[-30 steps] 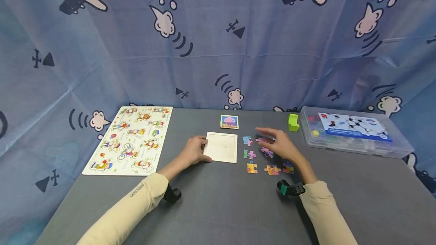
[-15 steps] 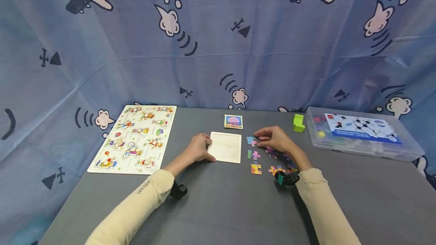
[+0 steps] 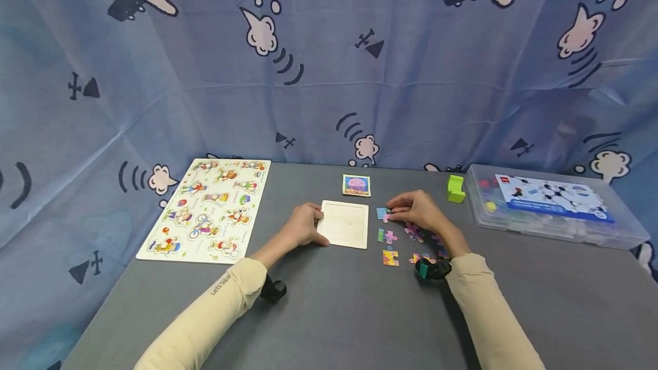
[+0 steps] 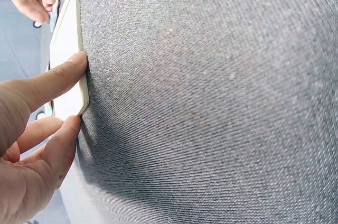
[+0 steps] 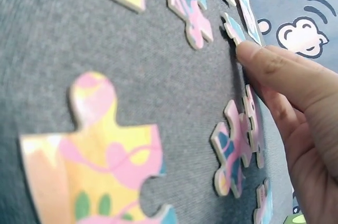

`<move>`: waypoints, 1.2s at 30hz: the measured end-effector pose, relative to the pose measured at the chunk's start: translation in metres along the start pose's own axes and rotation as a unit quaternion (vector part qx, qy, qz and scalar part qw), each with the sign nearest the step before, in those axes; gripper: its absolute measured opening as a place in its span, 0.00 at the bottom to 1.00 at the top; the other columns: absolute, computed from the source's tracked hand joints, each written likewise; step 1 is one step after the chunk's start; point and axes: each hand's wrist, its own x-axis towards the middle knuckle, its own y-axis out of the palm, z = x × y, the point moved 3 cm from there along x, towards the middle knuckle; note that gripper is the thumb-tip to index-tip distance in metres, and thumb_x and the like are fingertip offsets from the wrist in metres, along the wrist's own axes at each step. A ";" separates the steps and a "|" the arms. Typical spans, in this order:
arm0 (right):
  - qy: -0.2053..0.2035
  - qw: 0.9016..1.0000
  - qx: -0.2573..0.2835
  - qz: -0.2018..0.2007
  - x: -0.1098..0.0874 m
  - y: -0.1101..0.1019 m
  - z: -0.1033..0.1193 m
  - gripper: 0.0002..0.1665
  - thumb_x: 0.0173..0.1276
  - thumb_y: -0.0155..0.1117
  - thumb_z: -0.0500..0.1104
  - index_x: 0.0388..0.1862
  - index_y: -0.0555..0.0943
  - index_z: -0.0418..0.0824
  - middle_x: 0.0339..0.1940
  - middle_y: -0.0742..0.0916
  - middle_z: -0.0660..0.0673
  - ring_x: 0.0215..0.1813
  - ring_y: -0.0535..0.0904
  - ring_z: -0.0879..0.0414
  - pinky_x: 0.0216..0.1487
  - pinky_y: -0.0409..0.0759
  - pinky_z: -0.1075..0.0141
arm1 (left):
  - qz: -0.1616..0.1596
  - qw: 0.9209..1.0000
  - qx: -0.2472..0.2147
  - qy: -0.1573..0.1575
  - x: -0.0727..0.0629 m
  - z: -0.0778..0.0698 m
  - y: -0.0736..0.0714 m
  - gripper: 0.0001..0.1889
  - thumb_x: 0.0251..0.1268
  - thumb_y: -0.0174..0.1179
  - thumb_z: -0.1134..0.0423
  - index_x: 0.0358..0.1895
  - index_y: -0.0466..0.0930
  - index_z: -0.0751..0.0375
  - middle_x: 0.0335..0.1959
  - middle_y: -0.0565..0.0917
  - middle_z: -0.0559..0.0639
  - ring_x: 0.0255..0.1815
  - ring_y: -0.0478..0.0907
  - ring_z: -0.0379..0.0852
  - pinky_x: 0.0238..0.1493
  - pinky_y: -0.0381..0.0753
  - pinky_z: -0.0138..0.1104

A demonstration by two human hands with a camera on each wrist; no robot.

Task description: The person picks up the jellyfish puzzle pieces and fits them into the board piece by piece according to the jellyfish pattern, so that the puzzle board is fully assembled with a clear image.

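Observation:
My left hand (image 3: 303,226) grips the near left corner of a square, pale wooden puzzle tray (image 3: 345,224) that lies on the table. In the left wrist view the thumb and a finger press on two edges of that tray (image 4: 66,44). To its right, my right hand (image 3: 418,210) pinches a blue and pink jigsaw piece (image 3: 381,213) at the piece's right side. The right wrist view shows the thumb on the edge of this piece (image 5: 234,28). Several other jigsaw pieces, such as a yellow one (image 3: 390,258), lie below, some partly hidden by the hand and wrist.
A small picture card (image 3: 356,185) lies behind the tray. At the left is a large illustrated board (image 3: 211,210). A lime green block (image 3: 455,188) and a clear plastic case (image 3: 555,204) stand at the back right, before the patterned curtain (image 3: 308,61).
My right hand has come down and left onto the blue and pink jigsaw piece, and its fingers have closed on it. The left hand stays at the tray. The head view has shifted slightly.

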 end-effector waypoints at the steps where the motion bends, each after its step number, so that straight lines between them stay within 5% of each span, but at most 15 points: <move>1: 0.000 1.000 0.001 -0.003 0.000 0.000 0.000 0.15 0.58 0.71 0.32 0.44 0.84 0.28 0.39 0.87 0.35 0.39 0.85 0.49 0.38 0.81 0.69 | 0.000 1.000 0.000 0.001 0.000 0.000 0.000 0.29 0.35 0.81 0.61 0.14 0.61 0.58 0.49 0.81 0.61 0.58 0.74 0.56 0.58 0.72 0.44; 36: -0.004 0.995 0.092 -0.049 0.010 0.018 0.018 0.18 0.54 0.75 0.37 0.43 0.85 0.29 0.39 0.88 0.35 0.40 0.85 0.48 0.38 0.81 0.71 | -0.009 1.000 0.010 -0.009 -0.003 -0.003 -0.001 0.27 0.35 0.81 0.61 0.15 0.64 0.59 0.52 0.81 0.61 0.58 0.74 0.56 0.58 0.72 0.44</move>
